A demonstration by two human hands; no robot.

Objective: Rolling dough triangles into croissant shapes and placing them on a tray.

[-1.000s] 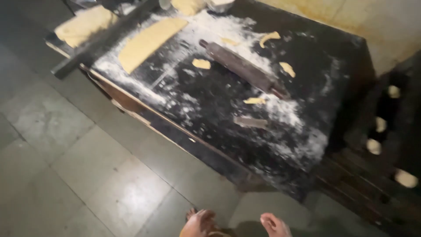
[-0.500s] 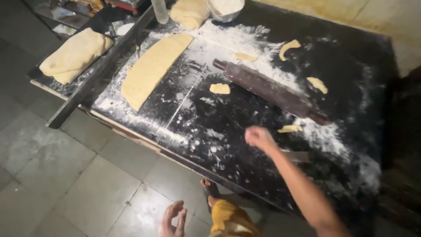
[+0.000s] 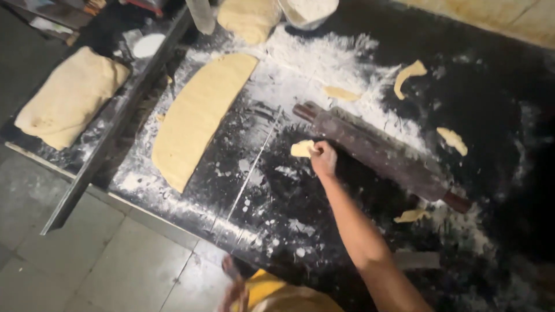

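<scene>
Risk, judged from the layout: small pale-yellow dough scrap [image 3: 302, 148], thin and floppy, liable to tear or slip from a fingertip pinch; long dark wooden rolling pin [image 3: 381, 153], lying just at 3 o'clock of the fingers, liable to be nudged into a roll along the flour-dusted black worktop [image 3: 260, 190] — toward the scraps at its far end. Loose flour underfoot of the scrap, so little grip against the surface.

Right hand [image 3: 324, 160]: fingers curled nearly closed, pinching the dough scrap at its 3 o'clock edge; scrap resting on the worktop at about 6 o'clock of the pin's near handle. Long flat strip of rolled yellow dough [image 3: 199, 115] well apart at 9 o'clock, untouched.

Left hand [image 3: 234, 289]: blurred at the lower edge, below the worktop, touching nothing visible — degree of opening impossible to tell.
</scene>
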